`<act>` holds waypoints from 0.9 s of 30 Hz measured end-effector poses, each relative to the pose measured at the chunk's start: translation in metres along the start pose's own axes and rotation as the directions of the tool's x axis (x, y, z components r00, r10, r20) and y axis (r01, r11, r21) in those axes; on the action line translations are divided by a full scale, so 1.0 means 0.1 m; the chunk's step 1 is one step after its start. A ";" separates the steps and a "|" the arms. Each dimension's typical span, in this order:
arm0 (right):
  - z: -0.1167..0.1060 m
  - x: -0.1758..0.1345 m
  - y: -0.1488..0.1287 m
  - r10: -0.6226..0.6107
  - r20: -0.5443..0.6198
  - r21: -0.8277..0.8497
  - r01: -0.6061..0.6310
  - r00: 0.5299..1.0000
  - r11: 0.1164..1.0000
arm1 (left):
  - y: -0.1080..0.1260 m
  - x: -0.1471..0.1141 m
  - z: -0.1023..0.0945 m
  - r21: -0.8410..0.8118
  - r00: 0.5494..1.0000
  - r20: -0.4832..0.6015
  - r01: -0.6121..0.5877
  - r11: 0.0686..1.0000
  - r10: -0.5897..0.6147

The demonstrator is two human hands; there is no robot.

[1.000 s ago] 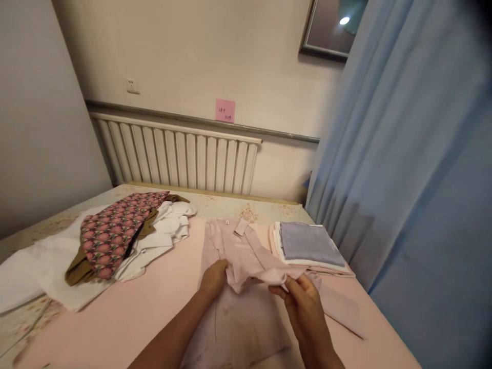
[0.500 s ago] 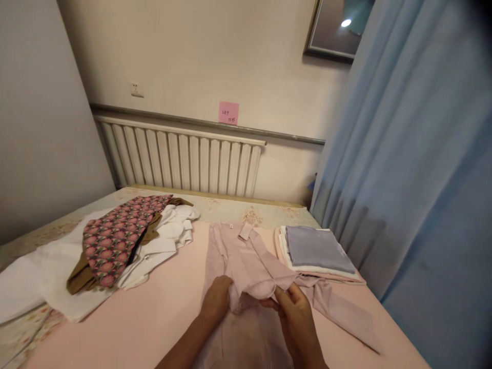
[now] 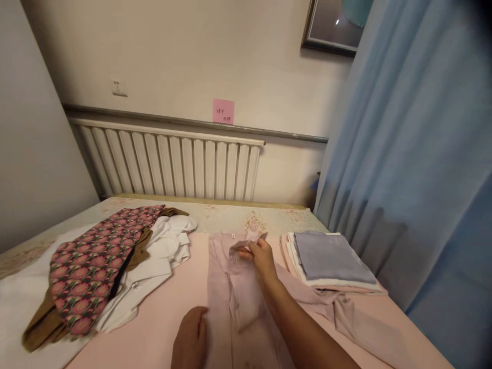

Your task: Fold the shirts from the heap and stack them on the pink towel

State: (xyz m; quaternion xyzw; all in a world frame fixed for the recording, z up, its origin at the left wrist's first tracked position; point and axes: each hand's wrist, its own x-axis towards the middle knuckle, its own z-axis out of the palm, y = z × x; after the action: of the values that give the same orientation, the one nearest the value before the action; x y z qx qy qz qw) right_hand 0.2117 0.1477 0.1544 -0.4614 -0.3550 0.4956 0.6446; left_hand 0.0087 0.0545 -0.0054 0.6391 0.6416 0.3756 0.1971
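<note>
The mauve shirt lies on the pink sheet at the near middle of the bed, its far end just short of the floral strip. At that end the right hand has its thumb and fingers closed in a pinch on a lifted fold of the shirt; whether that fold is cuff or collar is hard to tell. The left hand is loosely curled at the shirt's left edge, and I cannot tell whether it grips any cloth. With only 1 pinch clearly visible, a pull from the right hand could drag the whole shirt askew or wrinkle its front, since the fabric looks thin and soft. The loose sleeve trails to the near right, already bunched beside the folded stack; if it snags there, it could skew the top blue-grey piece. The right forearm crosses low over the shirt and could rub creases into it. On the left, the patterned cloth and white garments seem far enough from both hands to pose little risk.
</note>
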 end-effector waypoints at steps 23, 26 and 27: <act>-2.27 -1.13 0.69 0.072 -0.191 -0.258 -0.121 0.979 0.958 | -0.32 -0.39 0.04 0.186 0.988 -0.026 -0.143 0.972 0.150; -2.78 -1.23 0.50 -0.022 -0.281 -0.425 -0.104 0.959 0.899 | -0.36 -0.40 0.00 0.210 0.987 -0.021 -0.151 0.966 0.159; -2.94 -1.27 0.42 -0.071 -0.310 -0.518 -0.106 0.948 0.849 | -0.35 -0.40 -0.01 0.216 0.987 -0.011 -0.155 0.964 0.161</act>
State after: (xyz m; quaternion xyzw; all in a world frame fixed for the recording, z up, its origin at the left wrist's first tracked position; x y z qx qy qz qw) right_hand 0.4348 -0.0424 0.0197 -0.6974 -0.3645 0.3038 0.5371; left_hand -0.0115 0.0193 -0.0398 0.7004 0.6281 0.3277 0.0870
